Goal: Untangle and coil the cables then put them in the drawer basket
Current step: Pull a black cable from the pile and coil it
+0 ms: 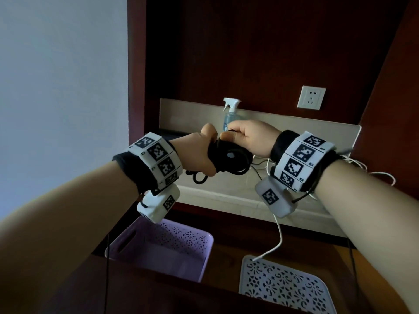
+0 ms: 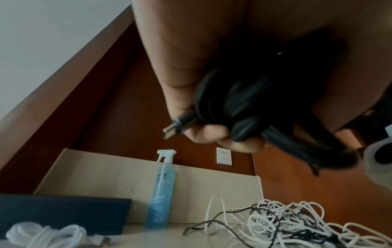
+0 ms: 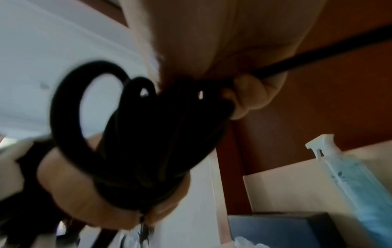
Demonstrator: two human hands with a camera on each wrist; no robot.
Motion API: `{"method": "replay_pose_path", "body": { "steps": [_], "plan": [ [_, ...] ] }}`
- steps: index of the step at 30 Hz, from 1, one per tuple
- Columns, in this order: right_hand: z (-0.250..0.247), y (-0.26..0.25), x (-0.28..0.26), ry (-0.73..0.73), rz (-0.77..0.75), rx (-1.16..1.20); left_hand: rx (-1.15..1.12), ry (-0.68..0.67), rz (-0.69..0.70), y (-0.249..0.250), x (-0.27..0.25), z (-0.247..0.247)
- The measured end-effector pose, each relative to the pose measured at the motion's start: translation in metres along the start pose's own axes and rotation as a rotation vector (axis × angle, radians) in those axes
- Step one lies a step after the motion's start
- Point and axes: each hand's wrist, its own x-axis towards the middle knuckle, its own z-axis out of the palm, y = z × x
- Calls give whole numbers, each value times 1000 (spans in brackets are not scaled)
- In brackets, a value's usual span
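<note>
A black cable (image 1: 230,157) is wound into a bundle and held up above the counter. My left hand (image 1: 202,155) grips the bundle around its middle, with loops sticking out both sides. My right hand (image 1: 246,137) pinches a strand at the top of the bundle. In the left wrist view the black cable (image 2: 250,104) fills my left hand (image 2: 212,135), and a USB plug (image 2: 172,128) pokes out. In the right wrist view my right hand's fingertips (image 3: 251,95) pinch the taut strand above the coil (image 3: 161,134). Below stand a purple basket (image 1: 209,250) and a white basket (image 1: 281,284).
A tangle of white and black cables (image 2: 286,223) lies on the beige counter (image 1: 226,191); one white cable (image 1: 279,234) hangs down to the white basket. A coiled white cable (image 2: 42,234), a dark box (image 2: 63,211) and a spray bottle (image 1: 230,114) stand at the back. A wall socket (image 1: 311,97) is behind.
</note>
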Motion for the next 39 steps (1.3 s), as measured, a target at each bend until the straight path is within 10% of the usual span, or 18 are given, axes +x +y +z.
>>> {"method": "replay_pose_path", "body": {
  "steps": [6,13,21,27,39],
  "plan": [
    [-8,1,-11,307,-150,-193,-216,32,115,2,-1,-7],
    [-5,1,-24,641,-285,-369,-1012,74,-285,-10,-2,4],
    [5,13,-31,574,-314,-360,-1497,49,-147,12,2,19],
    [12,16,-39,378,-408,-421,-1223,197,-60,19,12,32],
    [9,39,-44,213,47,-273,-1430,2,214,9,15,40]
  ]
}}
